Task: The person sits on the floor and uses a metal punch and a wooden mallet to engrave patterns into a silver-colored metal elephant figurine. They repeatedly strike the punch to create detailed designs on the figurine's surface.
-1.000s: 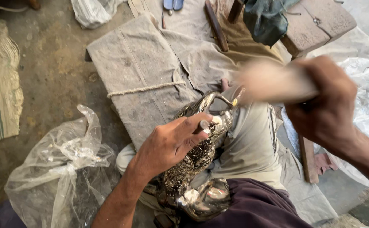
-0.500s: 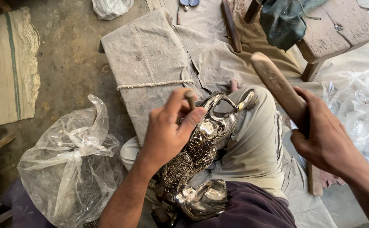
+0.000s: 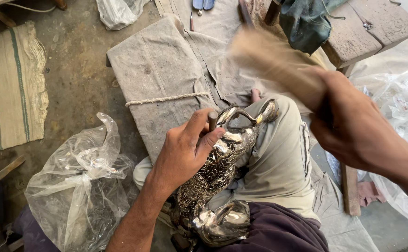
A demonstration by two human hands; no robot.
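Note:
A shiny engraved metal bird figure (image 3: 218, 172) lies along my lap, its curved neck and beak toward my knee. My left hand (image 3: 185, 151) rests on its back and pinches a short metal punch (image 3: 212, 120) upright against the figure. My right hand (image 3: 353, 126) is raised at the right, gripping a wooden mallet (image 3: 271, 63) that is blurred with motion and angled up to the left, above the punch.
A cloth-wrapped block tied with cord (image 3: 159, 88) lies in front of my knee. A crumpled clear plastic bag (image 3: 80, 186) sits at left, more plastic sheet (image 3: 402, 107) at right. A wooden bench (image 3: 367, 30) holds dark cloth at top right. A woven mat (image 3: 10, 88) lies far left.
My right hand has lifted the mallet higher and swung it leftward over the punch. My left hand has stayed on the figure, keeping the punch against it.

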